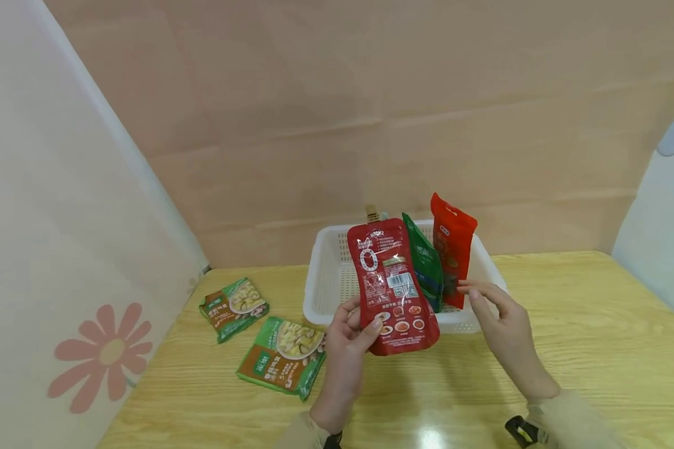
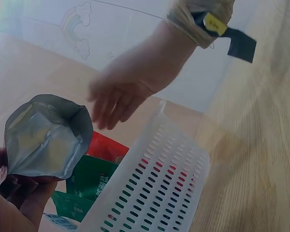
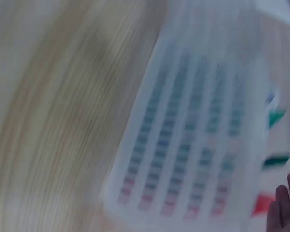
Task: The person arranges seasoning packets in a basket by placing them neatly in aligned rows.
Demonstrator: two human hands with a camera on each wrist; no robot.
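My left hand [image 1: 345,340] grips a dark red sauce pouch [image 1: 384,280] by its lower left edge, thumb on the printed back. The pouch is held up in front of a white plastic basket [image 1: 312,293], covering part of it. In the left wrist view the pouch's silvery bottom [image 2: 46,140] faces the camera. My right hand [image 1: 502,327] holds nothing, its fingers loosely extended by the basket's right side. Its fingertips overlap the foot of a bright red packet [image 1: 455,240], which stands in the basket beside a green packet [image 1: 427,265].
Two green-and-brown food packets, a nearer one [image 1: 286,355] and a farther one [image 1: 234,308], lie on the wooden table [image 1: 573,337] left of the basket. A tan-covered wall [image 1: 371,125] rises behind the basket, and a white panel [image 1: 90,249] with a flower stands at left.
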